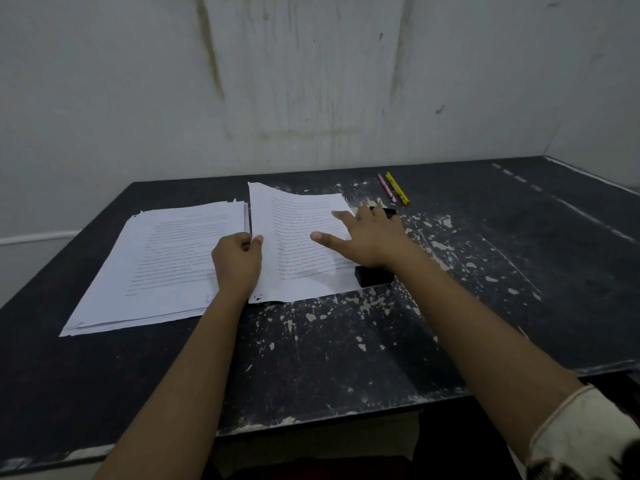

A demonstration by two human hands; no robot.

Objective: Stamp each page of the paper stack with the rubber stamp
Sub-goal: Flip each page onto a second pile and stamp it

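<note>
A stack of printed pages (162, 265) lies on the left of the dark table (311, 348), with a faint blue mark near its lower right corner. To its right lies a single printed sheet (298, 216). My left hand (237, 263) pinches that sheet's left edge between thumb and curled fingers. My right hand (367, 239) hovers or rests over the sheet's right side with fingers spread and straight. A black block, likely the rubber stamp (372, 275), sits on the table just under my right wrist. Another black object (388, 212) peeks out beyond my right fingers.
Two crayons, pink (387, 188) and yellow (397, 188), lie at the back of the table, right of the sheet. The tabletop is scuffed with white flecks. A stained wall (311, 81) stands close behind, and a side wall meets the table on the right.
</note>
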